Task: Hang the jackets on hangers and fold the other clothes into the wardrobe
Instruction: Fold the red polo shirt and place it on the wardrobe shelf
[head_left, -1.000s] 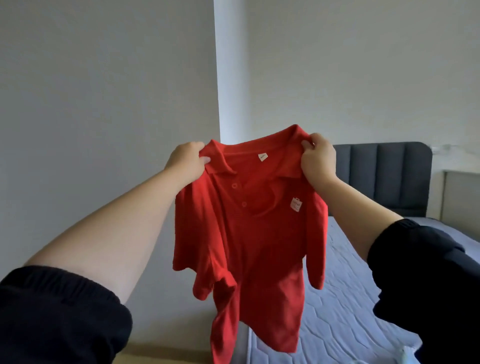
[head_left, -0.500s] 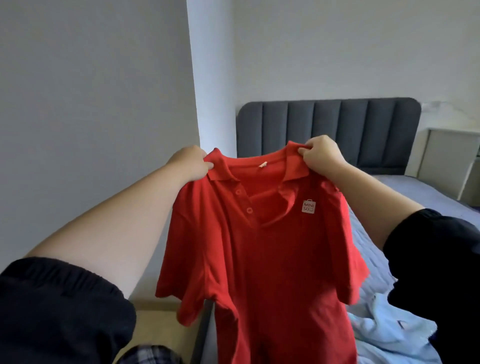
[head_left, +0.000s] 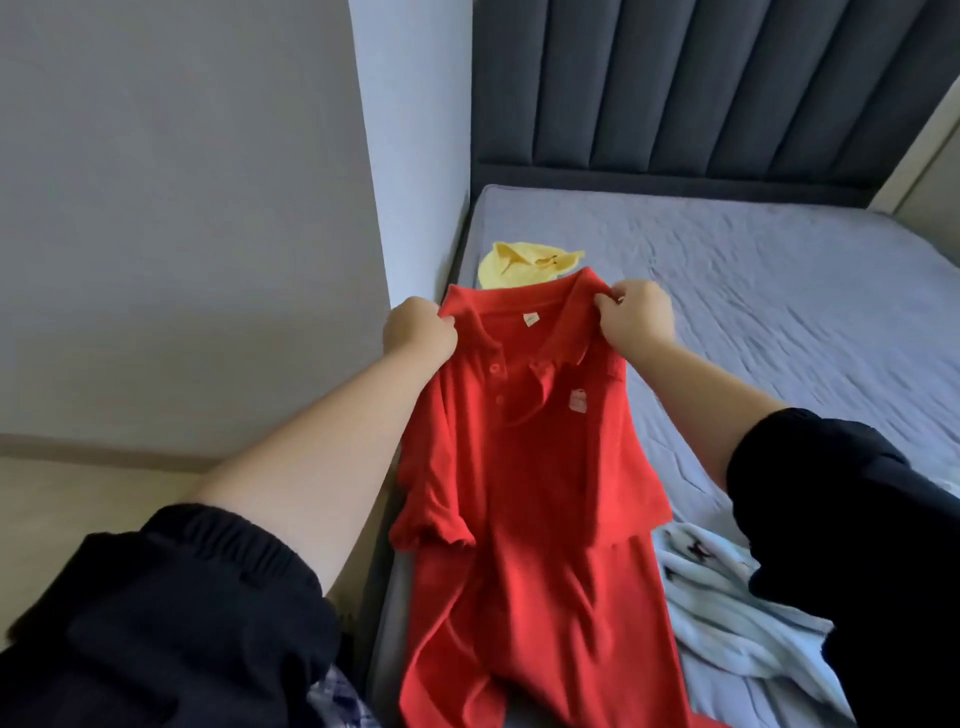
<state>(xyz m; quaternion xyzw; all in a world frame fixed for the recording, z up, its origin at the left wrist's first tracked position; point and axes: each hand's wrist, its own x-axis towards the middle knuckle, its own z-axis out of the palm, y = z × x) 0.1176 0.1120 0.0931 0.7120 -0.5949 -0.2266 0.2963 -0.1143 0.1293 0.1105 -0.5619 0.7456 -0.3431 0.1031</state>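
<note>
A red polo shirt (head_left: 524, 467) with a small white chest logo faces me, stretched over the left side of the bed. My left hand (head_left: 418, 332) pinches its left shoulder beside the collar. My right hand (head_left: 636, 312) pinches the right shoulder at the collar's edge. The shirt's lower part drapes down onto the mattress near me, and its sleeves hang bunched at both sides.
A yellow garment (head_left: 519, 262) lies on the grey mattress (head_left: 779, 291) just beyond the red collar. A pale blue patterned garment (head_left: 727, 603) is crumpled at the near right. A dark padded headboard (head_left: 701, 88) stands behind. A grey wall (head_left: 182, 208) and beige floor (head_left: 93, 499) lie left.
The shirt has come down from hanging in the air toward the mattress, both hands still holding its shoulders. My view has tilted downward, revealing the yellow garment and more of the bed.
</note>
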